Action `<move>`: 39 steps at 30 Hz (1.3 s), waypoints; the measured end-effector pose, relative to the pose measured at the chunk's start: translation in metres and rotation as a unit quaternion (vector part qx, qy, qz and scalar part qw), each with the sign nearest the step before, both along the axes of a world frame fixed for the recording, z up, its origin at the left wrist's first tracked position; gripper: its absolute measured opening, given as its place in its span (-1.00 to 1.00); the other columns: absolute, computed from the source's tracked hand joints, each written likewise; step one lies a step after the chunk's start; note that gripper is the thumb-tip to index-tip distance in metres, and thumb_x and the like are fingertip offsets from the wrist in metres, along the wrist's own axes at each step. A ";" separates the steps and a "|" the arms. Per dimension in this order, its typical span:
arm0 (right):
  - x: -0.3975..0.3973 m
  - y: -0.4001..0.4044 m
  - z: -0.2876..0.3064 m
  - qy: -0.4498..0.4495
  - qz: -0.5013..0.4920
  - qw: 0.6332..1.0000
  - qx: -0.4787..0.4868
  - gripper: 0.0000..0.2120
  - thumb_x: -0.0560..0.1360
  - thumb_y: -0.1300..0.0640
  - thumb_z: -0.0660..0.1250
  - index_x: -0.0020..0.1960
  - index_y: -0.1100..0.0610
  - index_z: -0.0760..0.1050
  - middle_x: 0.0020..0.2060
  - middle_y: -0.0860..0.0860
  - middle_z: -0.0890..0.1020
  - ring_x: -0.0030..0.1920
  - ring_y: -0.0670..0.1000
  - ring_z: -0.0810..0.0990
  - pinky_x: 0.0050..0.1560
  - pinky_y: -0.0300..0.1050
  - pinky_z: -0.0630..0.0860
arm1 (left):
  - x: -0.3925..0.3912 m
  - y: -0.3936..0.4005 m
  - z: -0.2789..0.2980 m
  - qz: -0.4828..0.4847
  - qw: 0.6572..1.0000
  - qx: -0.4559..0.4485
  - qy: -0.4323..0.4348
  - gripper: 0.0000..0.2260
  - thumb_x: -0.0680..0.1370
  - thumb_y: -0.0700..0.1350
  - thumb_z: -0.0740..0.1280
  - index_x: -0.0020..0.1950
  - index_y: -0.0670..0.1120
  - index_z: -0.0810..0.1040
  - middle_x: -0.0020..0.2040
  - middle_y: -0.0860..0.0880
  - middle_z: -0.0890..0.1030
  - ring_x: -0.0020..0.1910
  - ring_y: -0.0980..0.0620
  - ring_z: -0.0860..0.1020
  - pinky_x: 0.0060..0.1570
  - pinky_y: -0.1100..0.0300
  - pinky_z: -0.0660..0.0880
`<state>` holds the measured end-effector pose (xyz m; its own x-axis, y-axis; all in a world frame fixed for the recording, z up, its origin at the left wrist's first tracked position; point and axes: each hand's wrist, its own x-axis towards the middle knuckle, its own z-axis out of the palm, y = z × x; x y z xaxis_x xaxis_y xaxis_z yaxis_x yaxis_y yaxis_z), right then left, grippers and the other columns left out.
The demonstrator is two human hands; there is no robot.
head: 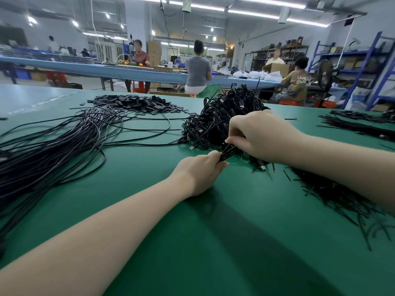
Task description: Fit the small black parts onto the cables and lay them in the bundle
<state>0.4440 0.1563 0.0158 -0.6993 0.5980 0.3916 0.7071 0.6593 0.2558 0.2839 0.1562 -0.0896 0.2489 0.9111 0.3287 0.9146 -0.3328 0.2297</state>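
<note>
Cables point(49, 150), thin, black and glossy, fanned in a loose bundle across the left of the frame on the green table point(213, 242), some strands looping out toward the centre. Above them, upper centre-left, lay a flat heap of small black parts point(139, 103), short rectangular pieces scattered at its edges. At the centre the left hand point(198, 174) was curled tight round a few cable ends point(226, 153), thumb pressed over them. Just right of it the right hand point(258, 137) pinched the same strands with bent fingertips, its back hiding most of the contact. Behind both hands rose a tangled pile of coiled cables point(218, 116) with metal plug ends showing. At lower right, thin black strips point(337, 197) were strewn under the right forearm. More straight black strands point(359, 127) lay at the right edge.
</note>
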 end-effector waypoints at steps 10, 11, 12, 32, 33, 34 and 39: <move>-0.009 -0.012 -0.035 -0.114 -0.033 0.976 0.184 -0.92 0.50 0.15 0.32 -0.13 0.03 0.43 -0.25 -0.10 0.58 -0.08 0.03 0.56 0.26 0.01 0.16 | -0.001 0.002 -0.002 0.002 1.000 0.003 -0.019 -0.61 0.66 0.10 0.00 0.30 -0.13 0.35 0.12 -0.16 0.59 0.09 -0.22 0.54 -0.14 0.05 0.36; -0.010 -0.012 -0.035 -0.124 -0.042 0.973 0.191 -0.92 0.51 0.15 0.31 -0.13 0.02 0.42 -0.26 -0.11 0.57 -0.06 0.02 0.55 0.28 0.02 0.07 | 0.000 0.002 -0.002 0.004 1.000 0.004 -0.008 -0.63 0.66 0.09 -0.01 0.29 -0.12 0.35 0.10 -0.15 0.60 0.06 -0.21 0.56 -0.18 0.07 0.33; -0.011 -0.012 -0.035 -0.134 -0.053 0.969 0.199 -0.91 0.51 0.15 0.30 -0.13 0.02 0.40 -0.27 -0.11 0.55 -0.06 0.02 0.55 0.27 0.02 0.00 | 0.001 0.002 -0.001 0.011 1.000 0.011 0.012 -0.64 0.67 0.09 -0.01 0.27 -0.11 0.36 0.08 -0.14 0.61 0.03 -0.20 0.57 -0.22 0.09 0.30; -0.006 0.032 -0.051 0.489 0.012 0.574 -0.657 -0.89 0.44 0.08 0.36 -0.24 0.05 0.49 -0.31 -0.04 0.56 -0.23 -0.05 0.60 -0.26 -0.18 0.48 | 0.005 -0.005 0.001 -0.053 0.943 0.115 -0.308 -0.76 0.64 0.05 0.07 -0.19 0.04 0.32 -0.36 0.12 0.42 -0.34 0.14 0.44 -0.29 0.09 0.25; -0.019 0.029 -0.061 0.541 0.012 0.565 -0.623 -0.87 0.49 0.07 0.34 -0.21 0.05 0.47 -0.30 -0.06 0.56 -0.26 -0.06 0.59 -0.30 -0.19 0.48 | 0.002 -0.002 0.000 -0.030 0.930 0.106 -0.351 -0.73 0.65 0.03 0.09 -0.24 0.04 0.30 -0.37 0.12 0.41 -0.36 0.19 0.40 -0.28 0.09 0.25; -0.030 0.026 -0.070 0.583 0.005 0.559 -0.590 -0.86 0.54 0.06 0.32 -0.18 0.06 0.46 -0.28 -0.06 0.57 -0.27 -0.06 0.59 -0.33 -0.20 0.48 | 0.000 0.001 0.000 -0.011 0.919 0.097 -0.381 -0.70 0.66 0.01 0.10 -0.27 0.03 0.29 -0.38 0.12 0.41 -0.37 0.21 0.39 -0.28 0.10 0.25; -0.045 0.019 -0.092 0.665 0.017 0.533 -0.522 -0.88 0.56 0.11 0.31 -0.12 0.13 0.48 -0.33 -0.04 0.61 -0.39 -0.07 0.56 -0.36 -0.25 0.48 | -0.003 0.011 -0.002 0.024 0.901 -0.007 -0.434 -0.68 0.65 0.04 0.12 -0.29 0.03 0.39 -0.47 0.16 0.46 -0.43 0.19 0.39 -0.33 0.17 0.29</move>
